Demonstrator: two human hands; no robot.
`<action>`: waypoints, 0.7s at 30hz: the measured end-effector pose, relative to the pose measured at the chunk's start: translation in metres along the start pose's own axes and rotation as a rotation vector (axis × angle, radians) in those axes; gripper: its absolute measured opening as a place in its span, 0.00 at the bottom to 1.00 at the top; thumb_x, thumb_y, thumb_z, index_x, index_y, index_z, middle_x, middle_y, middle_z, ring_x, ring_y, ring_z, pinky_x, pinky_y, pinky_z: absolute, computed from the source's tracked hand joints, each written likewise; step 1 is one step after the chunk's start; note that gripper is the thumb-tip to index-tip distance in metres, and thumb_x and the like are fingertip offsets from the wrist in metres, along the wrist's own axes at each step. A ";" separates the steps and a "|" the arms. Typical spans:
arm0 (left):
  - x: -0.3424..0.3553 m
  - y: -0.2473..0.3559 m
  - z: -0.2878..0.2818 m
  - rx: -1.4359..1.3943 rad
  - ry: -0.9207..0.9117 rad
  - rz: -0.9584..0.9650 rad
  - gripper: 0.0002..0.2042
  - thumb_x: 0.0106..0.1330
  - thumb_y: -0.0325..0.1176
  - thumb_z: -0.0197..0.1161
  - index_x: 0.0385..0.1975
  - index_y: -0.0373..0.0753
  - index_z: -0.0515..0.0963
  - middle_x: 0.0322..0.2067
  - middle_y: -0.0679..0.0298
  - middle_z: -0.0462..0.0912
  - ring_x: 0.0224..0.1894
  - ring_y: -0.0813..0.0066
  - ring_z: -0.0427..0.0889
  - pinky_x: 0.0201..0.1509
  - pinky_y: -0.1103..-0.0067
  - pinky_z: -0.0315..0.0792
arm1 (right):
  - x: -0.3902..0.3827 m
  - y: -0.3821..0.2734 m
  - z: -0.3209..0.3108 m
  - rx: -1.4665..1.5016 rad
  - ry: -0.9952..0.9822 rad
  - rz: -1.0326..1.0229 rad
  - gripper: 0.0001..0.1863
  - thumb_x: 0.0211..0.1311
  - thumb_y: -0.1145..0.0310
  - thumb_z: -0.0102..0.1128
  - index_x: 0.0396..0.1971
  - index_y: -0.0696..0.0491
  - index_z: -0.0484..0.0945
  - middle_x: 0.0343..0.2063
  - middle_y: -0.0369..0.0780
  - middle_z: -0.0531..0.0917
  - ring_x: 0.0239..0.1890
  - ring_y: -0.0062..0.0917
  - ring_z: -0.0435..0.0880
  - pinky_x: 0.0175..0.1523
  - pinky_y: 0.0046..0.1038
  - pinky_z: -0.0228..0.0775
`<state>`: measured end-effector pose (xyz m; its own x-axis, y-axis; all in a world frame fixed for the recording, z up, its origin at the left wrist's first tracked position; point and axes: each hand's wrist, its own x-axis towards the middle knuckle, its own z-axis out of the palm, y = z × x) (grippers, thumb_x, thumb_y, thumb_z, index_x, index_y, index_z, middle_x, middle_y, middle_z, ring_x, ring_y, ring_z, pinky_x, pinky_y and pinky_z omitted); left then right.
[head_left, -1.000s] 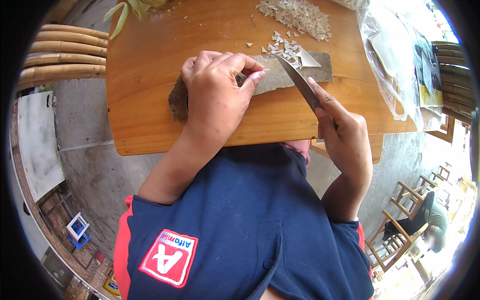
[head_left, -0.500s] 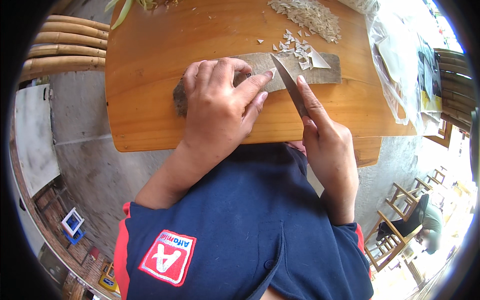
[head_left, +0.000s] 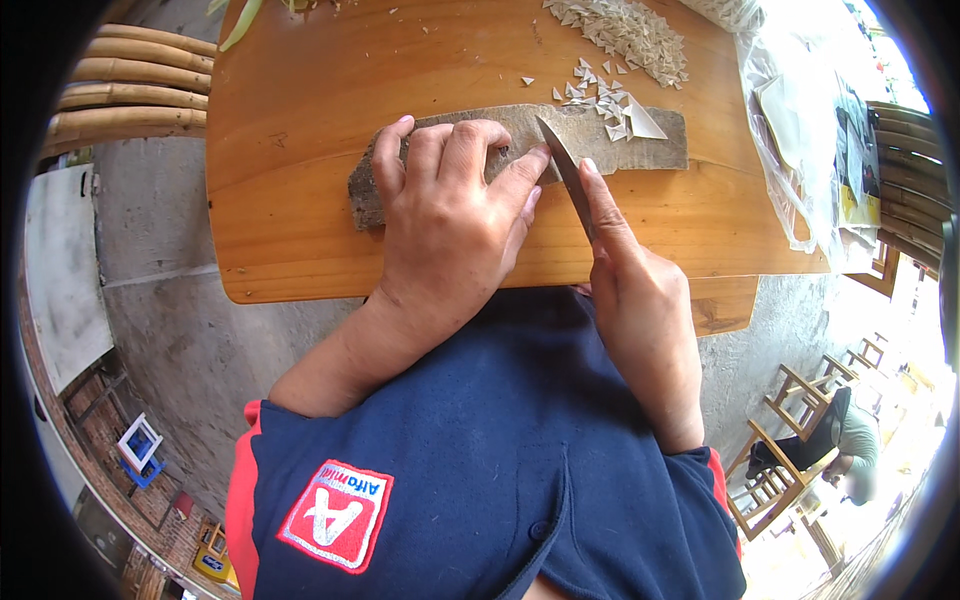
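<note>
Over orange-brown wooden table (head_left: 300, 200) and grey concrete floor (head_left: 180, 225), our right hand (head_left: 640, 300) grips a dark-bladed knife (head_left: 569, 175); our left hand (head_left: 450, 215), we cannot tell.

A varnished, orange-brown wooden table (head_left: 300, 220) with visible grain and a rounded corner stands on a smooth grey concrete floor (head_left: 160, 225), which shows on both sides of it. Against the table's left side is a seat or rail of thick, pale-tan bamboo poles (head_left: 140, 72); darker brown bamboo slats (head_left: 905, 128) stand beyond its right side. Farther left of the table is a flat, whitish, smudged panel (head_left: 65, 270), and below that, a reddish-brown brick-patterned surface (head_left: 183, 545). Well to the table's lower right are light-brown, slatted wooden chairs (head_left: 805, 474). Bright white light washes out the area past them.
</note>
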<state>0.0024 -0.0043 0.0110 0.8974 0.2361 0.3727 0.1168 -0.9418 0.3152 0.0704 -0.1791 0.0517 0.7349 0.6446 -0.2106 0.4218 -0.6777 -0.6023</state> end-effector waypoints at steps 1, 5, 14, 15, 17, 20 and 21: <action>0.000 0.000 0.000 0.000 -0.003 -0.002 0.15 0.61 0.34 0.73 0.49 0.51 0.88 0.48 0.67 0.80 0.53 0.65 0.76 0.70 0.54 0.60 | 0.000 0.000 0.002 -0.008 0.002 -0.007 0.37 0.69 0.84 0.51 0.77 0.43 0.63 0.39 0.55 0.86 0.28 0.40 0.88 0.39 0.39 0.83; -0.001 0.000 0.001 -0.018 0.004 -0.004 0.15 0.61 0.34 0.73 0.49 0.51 0.88 0.49 0.67 0.80 0.53 0.65 0.76 0.70 0.53 0.60 | -0.001 0.004 0.012 -0.095 0.063 -0.116 0.46 0.56 0.86 0.54 0.78 0.49 0.59 0.21 0.46 0.79 0.20 0.38 0.83 0.30 0.41 0.79; -0.003 0.000 0.000 -0.001 -0.017 -0.016 0.17 0.61 0.33 0.73 0.51 0.52 0.87 0.49 0.67 0.79 0.54 0.65 0.76 0.71 0.52 0.59 | 0.001 -0.006 0.017 -0.287 0.078 -0.138 0.49 0.53 0.84 0.57 0.80 0.50 0.56 0.17 0.43 0.78 0.18 0.37 0.82 0.27 0.42 0.79; -0.003 0.002 0.000 -0.002 -0.017 -0.018 0.17 0.61 0.33 0.73 0.51 0.52 0.87 0.49 0.67 0.79 0.54 0.65 0.76 0.71 0.52 0.59 | -0.002 -0.005 0.016 -0.285 0.066 -0.122 0.49 0.53 0.84 0.57 0.80 0.49 0.56 0.17 0.43 0.78 0.18 0.37 0.82 0.27 0.42 0.79; -0.004 0.001 0.001 0.001 -0.007 -0.022 0.17 0.61 0.34 0.73 0.51 0.52 0.87 0.49 0.67 0.79 0.55 0.64 0.75 0.71 0.52 0.59 | -0.012 -0.002 0.012 -0.283 0.038 -0.099 0.49 0.53 0.84 0.57 0.80 0.49 0.56 0.17 0.44 0.78 0.18 0.37 0.82 0.28 0.41 0.79; -0.004 0.000 0.002 -0.009 0.007 -0.015 0.18 0.61 0.34 0.73 0.52 0.52 0.87 0.49 0.67 0.79 0.55 0.64 0.75 0.71 0.53 0.59 | -0.022 -0.002 0.003 -0.254 0.008 -0.064 0.48 0.54 0.85 0.57 0.79 0.49 0.57 0.18 0.46 0.79 0.20 0.40 0.83 0.30 0.43 0.79; -0.004 -0.001 0.002 -0.013 0.010 -0.014 0.18 0.61 0.34 0.73 0.52 0.52 0.87 0.49 0.67 0.79 0.55 0.64 0.75 0.71 0.53 0.59 | -0.021 -0.001 0.000 -0.207 0.015 -0.060 0.48 0.55 0.85 0.57 0.79 0.49 0.58 0.19 0.47 0.80 0.21 0.41 0.83 0.31 0.43 0.78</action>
<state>0.0000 -0.0043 0.0072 0.8913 0.2517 0.3771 0.1236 -0.9351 0.3320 0.0542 -0.1916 0.0566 0.7126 0.6815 -0.1667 0.5640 -0.6978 -0.4416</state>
